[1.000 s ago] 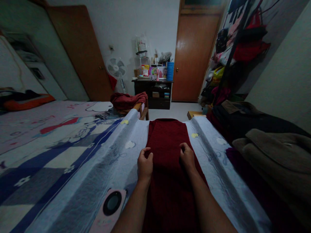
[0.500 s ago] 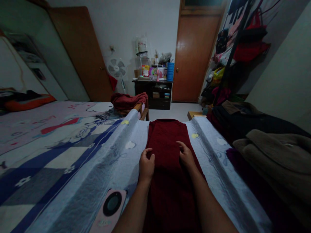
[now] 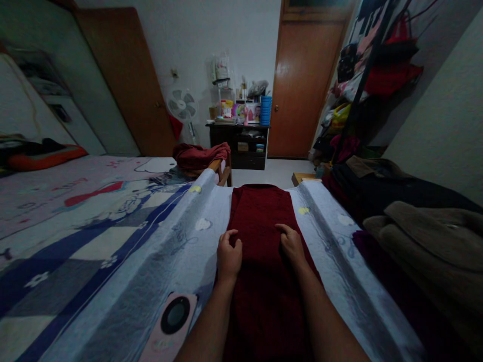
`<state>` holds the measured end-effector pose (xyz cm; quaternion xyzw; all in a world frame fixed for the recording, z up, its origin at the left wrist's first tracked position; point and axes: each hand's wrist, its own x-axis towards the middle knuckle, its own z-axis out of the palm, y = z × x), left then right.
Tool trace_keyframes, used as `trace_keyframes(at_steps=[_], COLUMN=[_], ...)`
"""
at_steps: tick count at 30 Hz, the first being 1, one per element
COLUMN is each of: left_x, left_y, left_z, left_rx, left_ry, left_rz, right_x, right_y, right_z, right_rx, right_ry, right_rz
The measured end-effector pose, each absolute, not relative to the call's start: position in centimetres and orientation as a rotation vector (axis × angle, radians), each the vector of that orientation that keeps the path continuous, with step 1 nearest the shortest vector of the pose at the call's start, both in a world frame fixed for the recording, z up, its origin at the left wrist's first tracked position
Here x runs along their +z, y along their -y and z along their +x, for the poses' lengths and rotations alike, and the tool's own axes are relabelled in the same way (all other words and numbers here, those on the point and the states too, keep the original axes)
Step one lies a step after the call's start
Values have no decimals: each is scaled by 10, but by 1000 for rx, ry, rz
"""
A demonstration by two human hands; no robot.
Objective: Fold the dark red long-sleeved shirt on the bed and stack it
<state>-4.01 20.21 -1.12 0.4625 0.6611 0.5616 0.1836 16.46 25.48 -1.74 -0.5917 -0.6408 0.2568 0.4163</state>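
Note:
A dark red folded garment (image 3: 264, 211) lies flat and lengthwise on the light blue blanket (image 3: 192, 251); its exact kind I cannot tell. My left hand (image 3: 229, 256) is over the garment's left edge, thumb and fingers apart and loosely curved, holding nothing. Over its right part is my right hand (image 3: 293, 246), with the index finger reaching inward and the other fingers curled. Nothing shows in that hand either. Whether the hands rest on the cloth or hover just above it is unclear. By my left forearm lies a flat pink phone-like object (image 3: 173, 317) with a large black ring.
Dark clothes and a brown-grey garment (image 3: 426, 236) are heaped along the right. A patterned bed cover (image 3: 94, 226) spreads out at left. Beyond are a reddish cloth (image 3: 202, 155) on a wooden bed rail, a white fan (image 3: 183, 105) and a dark cabinet (image 3: 241, 146).
My right hand has curled its fingers slightly more. The left hand stays almost in place, and the garment lies as before. The view has shifted very slightly.

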Motion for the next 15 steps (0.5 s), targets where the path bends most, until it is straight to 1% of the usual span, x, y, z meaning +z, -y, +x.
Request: trace_keyframes(at_steps=[3, 6, 9, 12, 15], left_x=[-11, -10, -9, -7, -7], left_y=[-203, -203, -202, -201, -201], left_z=[-40, -40, -39, -39, -39], left_rx=[1573, 1570, 1583, 1587, 1579], left_ry=[-1865, -1862, -1864, -1864, -1849], left_rz=[1298, 1301, 1307, 1300, 1299], right_x=[-11, -2, 1, -4, -9], right_y=[-255, -252, -245, -240, -239], right_z=[165, 158, 147, 138, 138], right_rx=[644, 503, 396, 402, 480], right_ry=[1621, 1727, 1952, 2170, 2301], right_rz=[-1474, -1445, -1416, -1481, -1602])
